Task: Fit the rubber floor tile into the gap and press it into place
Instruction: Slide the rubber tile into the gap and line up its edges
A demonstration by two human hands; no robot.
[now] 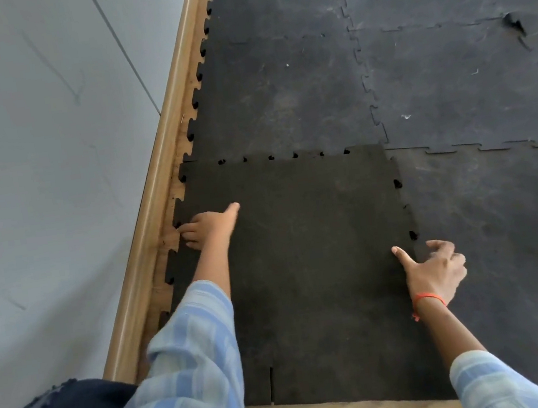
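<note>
- Dense black rubber is judged to make the tile [303,267] heavy for its thickness and floppy rather than stiff, so a lift by one corner would likely let it sag; a grippy, non-fragile surface is expected.
- The best hold is judged to be at opposite toothed edges, which is where both hands are placed.
- The left hand [209,227] is laid on the edge nearest the wooden skirting [157,198], thumb stretched out over the tile, fingers curled down at the notches; whether the edge is actually pinched cannot be told.
- The right hand [435,267] is spread open, thumb on the tile, fingers past its edge on the neighbouring mat [505,241]; nothing is gripped.
- The tile is seen lying between the two hands, in the gap, slightly darker and cleaner than the scuffed mats around it.
- Beyond the hands, along the far seam, small dark holes are left where teeth seem not fully seated.
</note>
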